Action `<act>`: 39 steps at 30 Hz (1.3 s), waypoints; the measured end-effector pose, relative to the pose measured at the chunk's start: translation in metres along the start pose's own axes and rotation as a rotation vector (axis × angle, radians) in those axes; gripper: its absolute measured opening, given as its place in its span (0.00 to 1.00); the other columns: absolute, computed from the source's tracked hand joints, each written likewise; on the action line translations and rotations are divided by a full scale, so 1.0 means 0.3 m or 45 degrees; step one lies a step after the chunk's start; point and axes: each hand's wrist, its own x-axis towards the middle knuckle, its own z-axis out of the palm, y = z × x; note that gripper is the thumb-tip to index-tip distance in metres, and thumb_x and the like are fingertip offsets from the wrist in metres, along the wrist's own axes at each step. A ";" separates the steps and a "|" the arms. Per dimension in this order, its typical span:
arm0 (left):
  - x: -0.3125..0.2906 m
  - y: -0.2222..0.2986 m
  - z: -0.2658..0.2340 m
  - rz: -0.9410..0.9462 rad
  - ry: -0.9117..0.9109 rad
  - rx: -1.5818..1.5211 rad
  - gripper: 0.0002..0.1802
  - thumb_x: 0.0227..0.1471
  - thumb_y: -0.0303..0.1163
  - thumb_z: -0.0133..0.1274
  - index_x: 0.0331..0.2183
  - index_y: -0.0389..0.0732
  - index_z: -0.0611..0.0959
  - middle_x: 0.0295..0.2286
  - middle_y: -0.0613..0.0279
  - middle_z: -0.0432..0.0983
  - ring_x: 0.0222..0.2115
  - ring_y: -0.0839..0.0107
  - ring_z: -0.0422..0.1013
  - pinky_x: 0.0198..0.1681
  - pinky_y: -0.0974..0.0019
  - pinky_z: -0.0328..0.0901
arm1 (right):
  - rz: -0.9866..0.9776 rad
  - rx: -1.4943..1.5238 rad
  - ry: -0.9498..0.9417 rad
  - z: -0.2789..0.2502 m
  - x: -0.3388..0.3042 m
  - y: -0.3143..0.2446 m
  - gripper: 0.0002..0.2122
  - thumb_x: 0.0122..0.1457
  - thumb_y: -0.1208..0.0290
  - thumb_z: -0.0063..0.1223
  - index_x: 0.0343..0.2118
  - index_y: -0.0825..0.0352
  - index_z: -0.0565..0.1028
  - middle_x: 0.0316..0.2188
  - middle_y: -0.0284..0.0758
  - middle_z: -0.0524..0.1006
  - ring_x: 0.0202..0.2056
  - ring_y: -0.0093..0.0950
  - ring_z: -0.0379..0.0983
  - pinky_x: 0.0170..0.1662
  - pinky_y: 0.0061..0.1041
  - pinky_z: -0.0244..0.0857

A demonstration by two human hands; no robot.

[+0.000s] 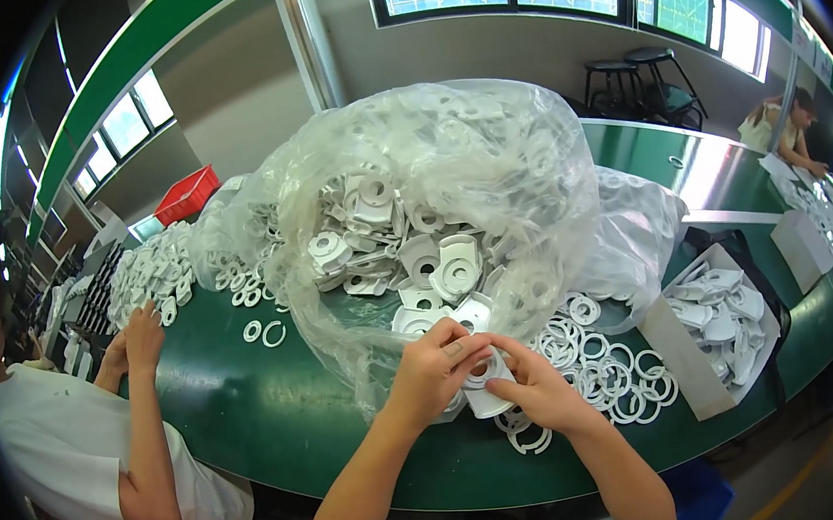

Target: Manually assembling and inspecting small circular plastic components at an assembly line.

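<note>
White plastic bracket with a round hole sits low in the middle of the frame, pinched between both our hands just above the green table edge. Our left hand has its fingers closed over the part's upper left side, and our right hand grips its right edge with thumb and fingertips pressed together on it; a thin white plastic ring seems to be seated at the hole, though our fingers hide much of it.

As we judge it, the work is far from finished. The big clear plastic bag in the centre of the frame is heaped with more white brackets, and a loose scatter of white rings lies just right of our hands. At the right, an open cardboard box holds a modest pile of white parts, possibly the finished ones. At the left edge, another person's hand reaches toward a separate pile of white pieces.
</note>
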 end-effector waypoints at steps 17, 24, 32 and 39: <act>0.003 0.009 -0.004 -0.370 -0.033 -0.355 0.12 0.47 0.22 0.55 0.38 0.38 0.80 0.28 0.65 0.72 0.24 0.81 0.68 0.26 0.79 0.63 | -0.124 0.266 0.254 -0.005 0.000 -0.025 0.25 0.54 0.85 0.43 0.57 0.67 0.58 0.41 0.36 0.74 0.39 0.22 0.72 0.40 0.19 0.66; 0.004 0.020 0.010 -0.395 -0.088 -0.437 0.15 0.48 0.22 0.55 0.41 0.37 0.79 0.30 0.64 0.72 0.27 0.81 0.69 0.29 0.79 0.64 | -0.183 0.274 0.324 -0.016 0.001 -0.016 0.28 0.53 0.87 0.43 0.59 0.68 0.57 0.41 0.39 0.74 0.40 0.23 0.72 0.41 0.19 0.66; -0.016 -0.010 0.037 -0.487 -0.003 -0.790 0.13 0.48 0.22 0.56 0.39 0.34 0.78 0.30 0.63 0.73 0.27 0.80 0.69 0.27 0.77 0.64 | -0.270 0.139 0.361 0.009 -0.010 -0.045 0.30 0.51 0.89 0.44 0.59 0.67 0.56 0.40 0.40 0.74 0.40 0.23 0.71 0.42 0.19 0.66; -0.011 -0.011 0.004 -0.570 -0.037 -0.855 0.07 0.51 0.21 0.52 0.34 0.30 0.79 0.29 0.62 0.72 0.23 0.78 0.70 0.25 0.77 0.63 | -0.303 -0.096 0.342 0.017 -0.005 -0.007 0.23 0.53 0.87 0.45 0.54 0.69 0.61 0.40 0.37 0.74 0.41 0.21 0.71 0.45 0.19 0.64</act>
